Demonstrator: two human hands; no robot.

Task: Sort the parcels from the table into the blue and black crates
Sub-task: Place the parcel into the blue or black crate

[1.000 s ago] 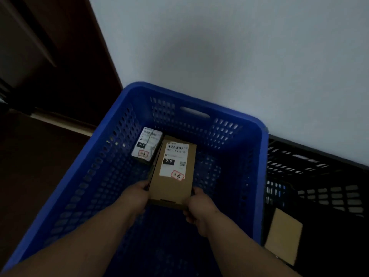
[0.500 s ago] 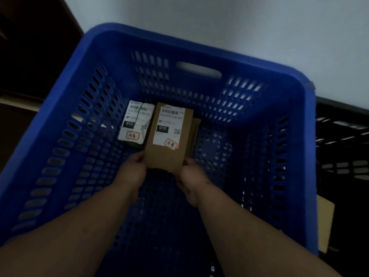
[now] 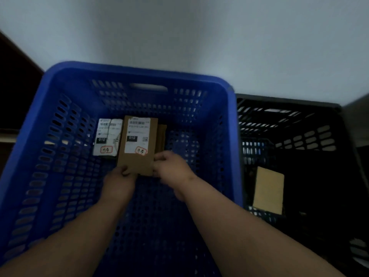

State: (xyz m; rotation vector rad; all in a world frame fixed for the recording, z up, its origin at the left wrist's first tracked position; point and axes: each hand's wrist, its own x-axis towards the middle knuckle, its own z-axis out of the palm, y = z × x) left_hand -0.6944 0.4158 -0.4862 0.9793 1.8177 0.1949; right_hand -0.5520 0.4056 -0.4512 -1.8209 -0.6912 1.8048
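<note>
Left hand (image 3: 119, 181) grips near left corner of cardboard parcel (image 3: 137, 145) | right hand (image 3: 172, 168) pinches its near right edge | parcel at frame centre, low inside blue crate (image 3: 232, 136) (label up, "010") | white parcel (image 3: 107, 139) just left of it | black crate (image 3: 311, 124) at right holds brown parcel (image 3: 268, 189)

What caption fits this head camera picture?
Both hands, left and right, set a brown parcel into the blue crate.
</note>
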